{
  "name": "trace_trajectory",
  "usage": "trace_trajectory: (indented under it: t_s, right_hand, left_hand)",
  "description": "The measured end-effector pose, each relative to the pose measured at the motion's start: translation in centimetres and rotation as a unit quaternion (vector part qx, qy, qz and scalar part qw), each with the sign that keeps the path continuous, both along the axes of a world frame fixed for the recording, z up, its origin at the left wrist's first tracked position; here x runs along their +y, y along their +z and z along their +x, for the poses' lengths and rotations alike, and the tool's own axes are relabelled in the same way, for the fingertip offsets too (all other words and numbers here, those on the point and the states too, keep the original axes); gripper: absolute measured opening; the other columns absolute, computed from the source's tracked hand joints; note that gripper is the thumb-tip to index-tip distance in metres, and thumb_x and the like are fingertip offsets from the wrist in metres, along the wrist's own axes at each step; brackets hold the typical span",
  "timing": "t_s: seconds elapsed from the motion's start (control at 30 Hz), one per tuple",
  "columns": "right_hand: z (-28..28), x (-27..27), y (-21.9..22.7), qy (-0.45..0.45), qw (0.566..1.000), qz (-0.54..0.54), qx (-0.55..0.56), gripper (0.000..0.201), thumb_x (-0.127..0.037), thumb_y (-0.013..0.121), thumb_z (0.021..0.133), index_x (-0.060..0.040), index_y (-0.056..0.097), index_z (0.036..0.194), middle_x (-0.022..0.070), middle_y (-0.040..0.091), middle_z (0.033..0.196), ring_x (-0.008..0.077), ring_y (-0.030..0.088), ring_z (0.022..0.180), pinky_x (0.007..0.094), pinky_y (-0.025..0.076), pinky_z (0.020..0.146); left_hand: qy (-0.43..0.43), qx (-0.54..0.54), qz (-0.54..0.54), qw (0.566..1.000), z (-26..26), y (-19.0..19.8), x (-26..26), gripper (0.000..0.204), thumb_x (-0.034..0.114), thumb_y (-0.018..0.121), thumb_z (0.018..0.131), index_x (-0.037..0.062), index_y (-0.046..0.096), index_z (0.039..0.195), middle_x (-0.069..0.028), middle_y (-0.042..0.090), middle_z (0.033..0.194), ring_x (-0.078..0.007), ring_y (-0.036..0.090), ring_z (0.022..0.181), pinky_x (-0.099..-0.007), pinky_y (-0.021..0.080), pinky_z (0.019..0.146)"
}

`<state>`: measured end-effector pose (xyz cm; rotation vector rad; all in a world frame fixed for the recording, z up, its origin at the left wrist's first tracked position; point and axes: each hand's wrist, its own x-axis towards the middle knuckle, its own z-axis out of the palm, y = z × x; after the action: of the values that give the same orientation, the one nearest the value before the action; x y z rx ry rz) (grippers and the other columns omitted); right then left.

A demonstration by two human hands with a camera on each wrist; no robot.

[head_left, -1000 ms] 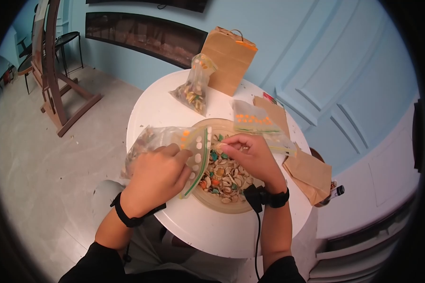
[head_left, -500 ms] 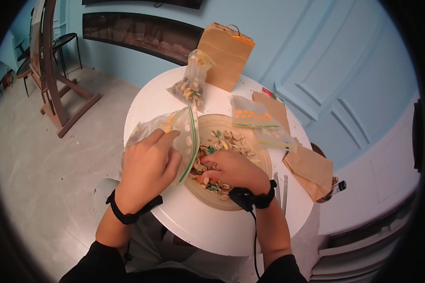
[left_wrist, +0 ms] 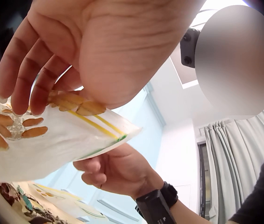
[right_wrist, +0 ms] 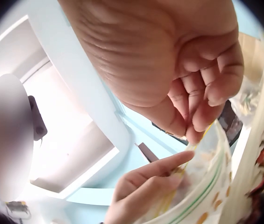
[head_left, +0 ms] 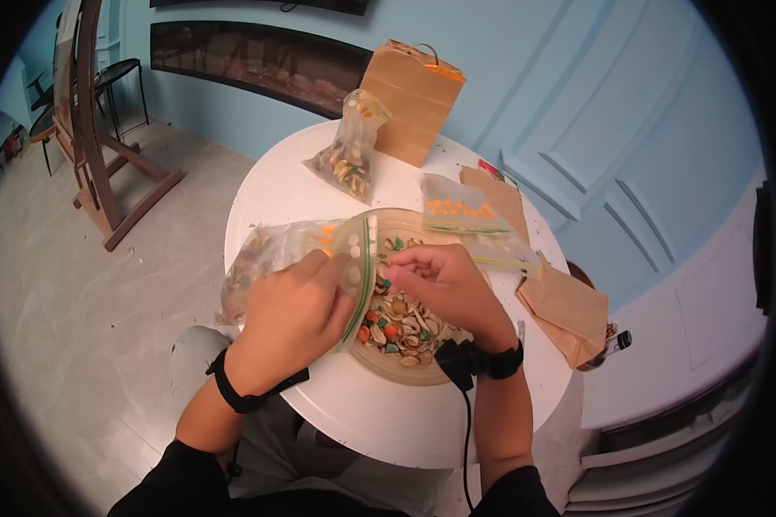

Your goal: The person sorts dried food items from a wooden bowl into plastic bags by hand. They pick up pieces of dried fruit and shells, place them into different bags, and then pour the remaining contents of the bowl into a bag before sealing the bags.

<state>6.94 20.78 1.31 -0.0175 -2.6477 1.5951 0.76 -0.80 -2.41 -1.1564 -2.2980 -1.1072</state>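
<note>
My left hand (head_left: pixel 293 314) grips a clear zip bag (head_left: pixel 289 239) near its mouth, which tilts to the right over a round tan tray (head_left: pixel 397 373). Dried potpourri pieces (head_left: pixel 414 326), mostly brown with some green and orange, lie loose in the tray. Right at the bag's mouth is my right hand (head_left: pixel 448 289), thumb and fingertips pinched together. In the right wrist view a small yellowish-brown edge shows beside that thumb; most of the pinched piece is hidden by the fingers. Orange ovals mark the side of the bag (left_wrist: pixel 52 154) in the left wrist view.
On the round white table (head_left: pixel 379 422), a filled zip bag (head_left: pixel 347 164) and an upright brown paper bag (head_left: pixel 414 103) stand at the back. Flatter zip bags (head_left: pixel 457 215) lie right of the tray, with folded brown paper (head_left: pixel 565 319) at the right edge.
From the bag's mouth, my right hand dipped into the tray's pieces and has come back up to the bag. My left hand keeps its grip; the bag's mouth shifted left, then right again.
</note>
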Motion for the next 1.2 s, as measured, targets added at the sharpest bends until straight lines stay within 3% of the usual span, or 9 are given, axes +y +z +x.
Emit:
trace_trajectory:
  t_s: [0.1, 0.3, 0.4, 0.5, 0.7, 0.8, 0.9, 1.1, 1.2]
  right_hand:
    - [-0.1, -0.8, -0.1, 0.037, 0.998, 0.039, -0.022, 0.026, -0.02, 0.068, 0.097, 0.0031, 0.072, 0.109, 0.0062, 0.072, 0.079, 0.0079, 0.065, 0.072, 0.024, 0.051, 0.067]
    - [-0.3, 0.3, -0.9, 0.015, 0.991, 0.136, -0.004, 0.023, -0.021, 0.072, 0.09, -0.0011, 0.074, 0.103, 0.0078, 0.074, 0.081, 0.0165, 0.069, 0.073, 0.0308, 0.053, 0.069]
    - [0.1, 0.6, -1.2, 0.12, 0.936, 0.297, -0.145, 0.023, -0.024, 0.075, 0.084, -0.006, 0.075, 0.099, 0.0086, 0.074, 0.084, 0.0247, 0.071, 0.078, 0.0374, 0.054, 0.071]
    - [-0.3, 0.4, -1.7, 0.154, 0.913, 0.351, -0.141, 0.026, -0.021, 0.075, 0.085, -0.0039, 0.074, 0.104, 0.0099, 0.072, 0.081, 0.0253, 0.067, 0.072, 0.0347, 0.052, 0.068]
    - [0.1, 2.0, -2.6, 0.066, 0.941, 0.332, -0.006, 0.022, -0.015, 0.069, 0.088, -0.0022, 0.074, 0.104, 0.0114, 0.071, 0.078, 0.0252, 0.069, 0.074, 0.0359, 0.053, 0.069]
    - [0.0, 1.9, -1.1, 0.044, 0.947, 0.309, -0.082, 0.018, -0.018, 0.066, 0.089, -0.0071, 0.075, 0.1, 0.0125, 0.074, 0.089, 0.0325, 0.07, 0.086, 0.0415, 0.054, 0.078]
    - [0.1, 2.4, -1.4, 0.039, 0.939, 0.341, -0.023, 0.019, -0.017, 0.063, 0.091, -0.0063, 0.075, 0.102, 0.0132, 0.074, 0.09, 0.0328, 0.07, 0.087, 0.0427, 0.054, 0.081]
    - [-0.1, 0.2, -0.5, -0.047, 0.986, 0.145, 0.068, 0.026, -0.02, 0.061, 0.099, -0.0022, 0.072, 0.115, 0.0143, 0.074, 0.087, 0.0226, 0.071, 0.074, 0.0338, 0.054, 0.069]
    - [0.1, -1.4, -0.1, -0.001, 0.995, 0.095, 0.019, 0.029, -0.019, 0.061, 0.1, 0.0003, 0.069, 0.12, 0.0142, 0.074, 0.086, 0.0165, 0.071, 0.073, 0.0291, 0.054, 0.066]
  left_hand:
    - [0.007, -0.008, 0.007, 1.0, 0.1, 0.0, 0.1, 0.033, 0.006, 0.065, 0.082, -0.0006, 0.071, 0.114, -0.0111, 0.064, 0.081, -0.0273, 0.067, 0.066, -0.0374, 0.052, 0.061]
    - [0.031, -0.013, 0.028, 0.999, -0.8, 0.1, -0.9, 0.034, 0.01, 0.065, 0.083, -0.0033, 0.069, 0.113, -0.0154, 0.065, 0.086, -0.0354, 0.067, 0.069, -0.0431, 0.053, 0.061]
    - [0.048, -0.006, 0.02, 0.999, -0.9, 0.4, -1.1, 0.035, 0.008, 0.064, 0.082, -0.0031, 0.07, 0.115, -0.0144, 0.065, 0.085, -0.033, 0.066, 0.067, -0.0414, 0.052, 0.062]
    - [0.045, -0.016, 0.017, 0.999, -0.4, 0.4, -0.8, 0.037, 0.005, 0.062, 0.082, -0.0016, 0.071, 0.117, -0.0116, 0.064, 0.081, -0.0276, 0.066, 0.065, -0.0376, 0.051, 0.062]
    - [0.032, -0.01, 0.005, 0.999, -0.3, 0.1, -0.5, 0.036, 0.005, 0.062, 0.081, -0.0006, 0.071, 0.116, -0.0112, 0.065, 0.081, -0.0284, 0.066, 0.064, -0.0387, 0.051, 0.061]
    - [0.032, -0.007, 0.001, 0.999, -0.3, 0.1, -0.4, 0.036, 0.006, 0.063, 0.081, -0.0005, 0.071, 0.115, -0.0113, 0.065, 0.081, -0.0287, 0.066, 0.064, -0.0388, 0.051, 0.061]
    - [0.028, -0.008, -0.006, 1.0, -0.2, 0.2, -0.4, 0.036, 0.006, 0.063, 0.081, -0.0004, 0.071, 0.116, -0.0117, 0.066, 0.082, -0.0296, 0.066, 0.064, -0.0391, 0.051, 0.061]
    - [0.003, -0.004, -0.025, 1.0, 0.2, 0.0, 0.3, 0.036, 0.008, 0.064, 0.082, -0.0004, 0.07, 0.116, -0.0126, 0.065, 0.083, -0.0317, 0.066, 0.066, -0.04, 0.052, 0.062]
    - [-0.011, -0.005, -0.008, 1.0, 0.3, -0.4, 0.7, 0.035, 0.008, 0.064, 0.082, -0.0009, 0.07, 0.116, -0.0132, 0.064, 0.083, -0.0319, 0.066, 0.067, -0.0401, 0.052, 0.062]
